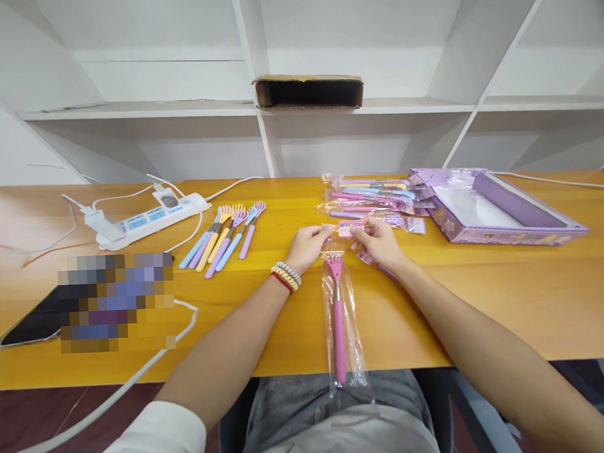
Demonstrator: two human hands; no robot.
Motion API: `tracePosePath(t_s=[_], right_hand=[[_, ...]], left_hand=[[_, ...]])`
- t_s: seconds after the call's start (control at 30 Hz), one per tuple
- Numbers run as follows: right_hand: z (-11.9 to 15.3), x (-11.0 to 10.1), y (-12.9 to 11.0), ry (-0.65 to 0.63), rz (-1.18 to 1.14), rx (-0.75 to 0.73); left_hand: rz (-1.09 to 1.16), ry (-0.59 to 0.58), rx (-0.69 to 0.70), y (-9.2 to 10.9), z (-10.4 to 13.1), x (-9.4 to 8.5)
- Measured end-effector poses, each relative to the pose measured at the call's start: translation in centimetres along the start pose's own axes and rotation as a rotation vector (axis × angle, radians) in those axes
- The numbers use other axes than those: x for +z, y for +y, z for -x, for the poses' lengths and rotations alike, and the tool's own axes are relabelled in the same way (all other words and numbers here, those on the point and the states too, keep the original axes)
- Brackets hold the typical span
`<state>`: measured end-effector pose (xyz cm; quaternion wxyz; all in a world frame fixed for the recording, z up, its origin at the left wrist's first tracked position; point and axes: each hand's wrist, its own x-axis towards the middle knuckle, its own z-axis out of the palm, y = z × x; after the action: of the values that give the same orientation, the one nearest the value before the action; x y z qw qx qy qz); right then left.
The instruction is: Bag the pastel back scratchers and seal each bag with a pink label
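A pink back scratcher [339, 318] lies inside a clear plastic bag [356, 344], its clawed end pointing away from me and the bag's lower end hanging past the table edge. My left hand [309, 247] is closed in a pinch at the bag's top left. On the other side, my right hand [380, 243] pinches a small pink printed card [351, 229] near the bag's opening. Whether the card is partly in the bag I cannot tell. Partly hidden under my right hand, another printed card [365, 256] lies on the table.
Several unbagged back scratchers [224, 240] lie to the left, beside a white power strip [154, 219]. Bagged back scratchers [371, 197] are piled behind my right hand, next to a purple box [512, 236]. A black device [30, 322] and a white cable [138, 375] lie left; an open cardboard box [309, 108] sits on the shelf.
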<state>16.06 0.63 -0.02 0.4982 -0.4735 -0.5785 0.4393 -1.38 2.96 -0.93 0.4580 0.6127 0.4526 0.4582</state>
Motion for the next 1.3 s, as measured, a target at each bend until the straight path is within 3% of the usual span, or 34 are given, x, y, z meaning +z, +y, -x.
tracePosePath(t_s=[0.27,0.57,0.73,1.13,1.3], right_hand=[[0.3,0.1,-0.1,-0.046,-0.058,-0.041],[-0.4,-0.5,0.6,0.065,-0.158,-0.153],[-0.7,-0.7,1.2,0.040,-0.265,-0.110],[-0.4,-0.1,0.7,0.070,-0.003,-0.273],[0.0,0.3,0.8,0.136,0.289,-0.372]], left_hand=[[0.233,-0.080,-0.025,0.3,0.2,0.5],[0.186,-0.056,-0.079,0.3,0.2,0.2],[0.228,-0.063,-0.101,0.6,0.3,0.2],[0.252,-0.041,-0.123,0.6,0.1,0.1],[0.282,-0.075,-0.113,0.8,0.3,0.2]])
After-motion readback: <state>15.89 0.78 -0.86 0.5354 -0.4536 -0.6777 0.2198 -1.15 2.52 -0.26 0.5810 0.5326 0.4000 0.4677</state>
